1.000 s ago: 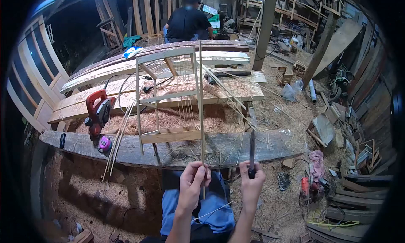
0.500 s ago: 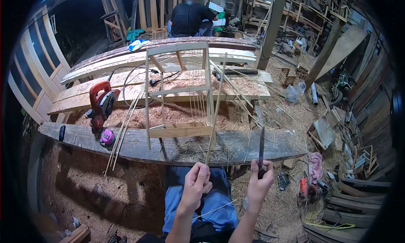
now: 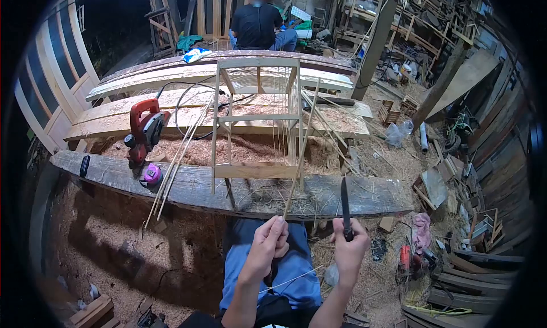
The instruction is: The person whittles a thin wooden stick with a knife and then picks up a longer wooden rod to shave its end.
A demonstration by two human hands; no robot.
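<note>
My left hand (image 3: 270,245) is closed around the lower end of a thin wooden strip (image 3: 300,148), which slants up and away past the right side of a frame. In my right hand (image 3: 350,245) is a dark-bladed knife (image 3: 345,205), held by its handle with the blade pointing up. The light wooden frame (image 3: 256,171), with thin strips inside its right part, stands on a weathered plank (image 3: 364,197) just beyond my hands. The two hands are apart, and the blade does not touch the strip.
A red power planer (image 3: 147,128) and a pink-and-black round object (image 3: 151,173) sit at the left. Long strips (image 3: 181,163) lie across the plank. Boards (image 3: 114,114) covered with shavings lie beyond. A person (image 3: 255,23) sits at the back. A leaning post (image 3: 376,46) rises at right.
The knife has tilted slightly to the left, and my right hand has turned a little. The frame and bench appear shifted right in view as the camera moved. My left hand still grips the strip.
</note>
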